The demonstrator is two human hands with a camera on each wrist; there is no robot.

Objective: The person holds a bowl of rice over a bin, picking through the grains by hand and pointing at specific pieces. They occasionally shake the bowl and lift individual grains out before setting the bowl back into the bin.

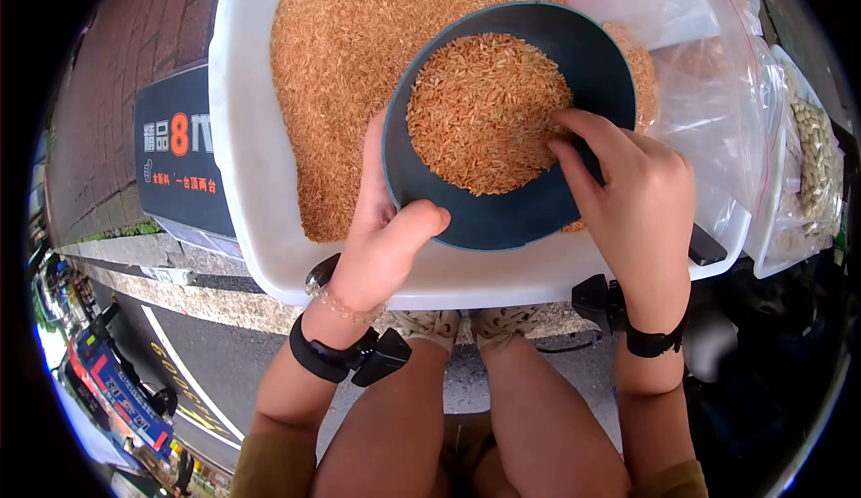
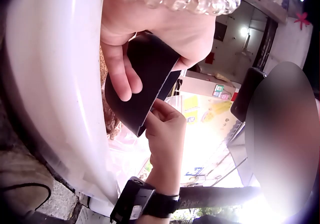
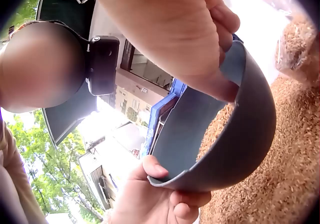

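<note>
A dark blue-grey bowl (image 1: 502,220) holds a mound of reddish-brown rice (image 1: 489,112). It stands over a white tub (image 1: 260,202) with more of the same rice (image 1: 336,68). My left hand (image 1: 386,238) grips the bowl's near left side, the thumb over the rim and the fingers beneath, as the right wrist view shows. My right hand (image 1: 632,184) reaches over the right rim with curled fingers. Its thumb and forefinger pinch at rice grains on the mound's right edge. In the left wrist view the bowl's wall (image 2: 145,79) hides the right fingertips.
Clear plastic bags (image 1: 708,95) lie in the tub's right side. A second white container (image 1: 780,184) with bagged pale nuts or beans stands farther right. Left of the tub is a dark printed box (image 1: 179,148). The person's knees (image 1: 529,390) are just below the tub's front edge.
</note>
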